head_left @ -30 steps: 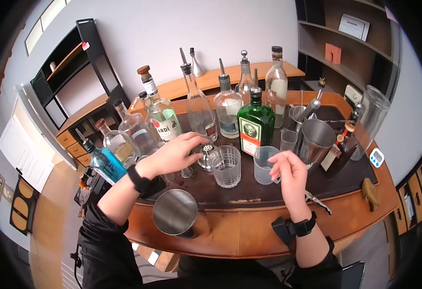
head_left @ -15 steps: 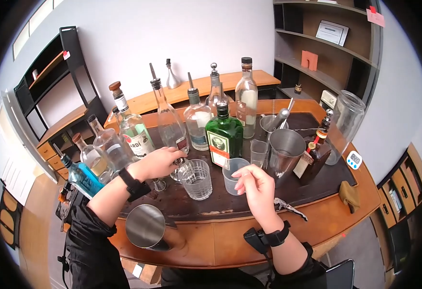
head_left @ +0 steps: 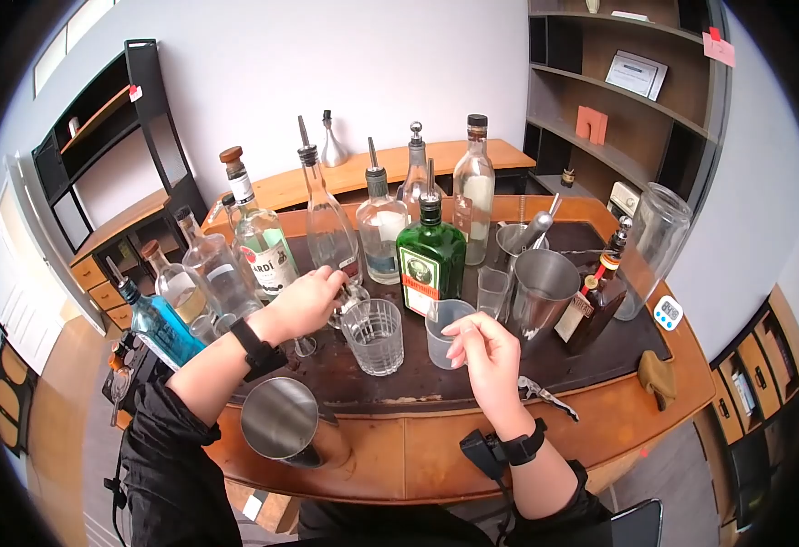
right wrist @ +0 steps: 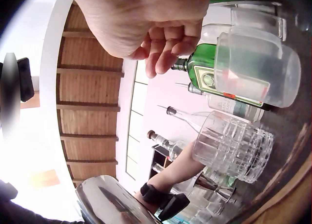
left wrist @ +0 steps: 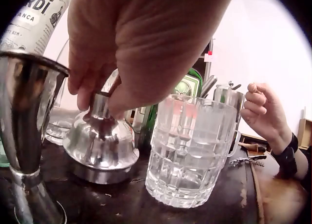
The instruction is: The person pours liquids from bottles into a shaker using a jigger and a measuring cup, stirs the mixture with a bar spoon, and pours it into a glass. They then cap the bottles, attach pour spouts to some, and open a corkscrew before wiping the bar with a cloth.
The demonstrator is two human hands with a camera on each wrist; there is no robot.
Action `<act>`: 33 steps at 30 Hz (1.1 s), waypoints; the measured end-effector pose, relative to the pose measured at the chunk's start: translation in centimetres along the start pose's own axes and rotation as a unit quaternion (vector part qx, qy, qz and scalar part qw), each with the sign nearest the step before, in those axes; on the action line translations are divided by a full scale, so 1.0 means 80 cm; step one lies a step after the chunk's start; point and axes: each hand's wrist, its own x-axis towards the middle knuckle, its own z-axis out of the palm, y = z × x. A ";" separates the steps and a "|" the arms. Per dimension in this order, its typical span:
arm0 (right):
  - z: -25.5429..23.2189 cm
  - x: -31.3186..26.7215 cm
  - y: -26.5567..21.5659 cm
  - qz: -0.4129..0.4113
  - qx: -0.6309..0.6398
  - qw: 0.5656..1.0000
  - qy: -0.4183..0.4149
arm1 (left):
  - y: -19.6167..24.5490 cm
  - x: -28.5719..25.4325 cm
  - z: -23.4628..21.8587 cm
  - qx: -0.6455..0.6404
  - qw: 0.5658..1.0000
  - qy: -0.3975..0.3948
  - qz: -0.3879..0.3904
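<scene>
My left hand (head_left: 304, 303) pinches the narrow neck of a shiny metal cocktail shaker top (left wrist: 102, 143) between thumb and fingers. The shaker top's wide base is close over the dark tabletop. Just right of it stands a cut-glass tumbler (head_left: 374, 337) with a grid pattern. A metal jigger (left wrist: 24, 121) is on the other side, near the wrist. My right hand (head_left: 489, 360) hovers in front of a clear plastic cup (head_left: 441, 335), fingers loosely curled and holding nothing. Behind the cup is a green Jägermeister bottle (head_left: 430, 260).
A metal shaker tin (head_left: 281, 421) stands at the front left edge. Several bottles line the back and left, including a Bacardi bottle (head_left: 265, 246) and a blue one (head_left: 155, 319). Right are another tin (head_left: 543, 292), a brown bottle (head_left: 591, 305), a corkscrew (head_left: 548, 398) and a timer (head_left: 667, 313).
My left hand has gone from spread fingers over the shaker top to pinching its neck. My right hand stays loosely curled by the plastic cup. The head view has shifted.
</scene>
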 end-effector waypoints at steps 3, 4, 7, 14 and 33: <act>0.000 -0.001 -0.002 -0.001 0.002 1.000 0.003 | 0.000 0.001 -0.024 -0.001 0.998 0.050 -0.024; 0.000 -0.001 -0.002 -0.001 0.000 1.000 -0.003 | 0.003 0.000 -0.036 -0.010 0.996 0.081 -0.041; 0.000 -0.002 -0.003 -0.001 -0.005 1.000 -0.010 | 0.007 -0.012 -0.073 -0.053 0.986 0.151 -0.054; -0.001 -0.002 0.001 0.000 -0.005 1.000 -0.009 | 0.033 -0.100 -0.135 -0.395 0.898 0.140 -0.132; 0.004 -0.002 0.004 -0.002 -0.056 0.998 -0.013 | 0.053 -0.279 -0.094 -0.077 0.970 0.078 -0.217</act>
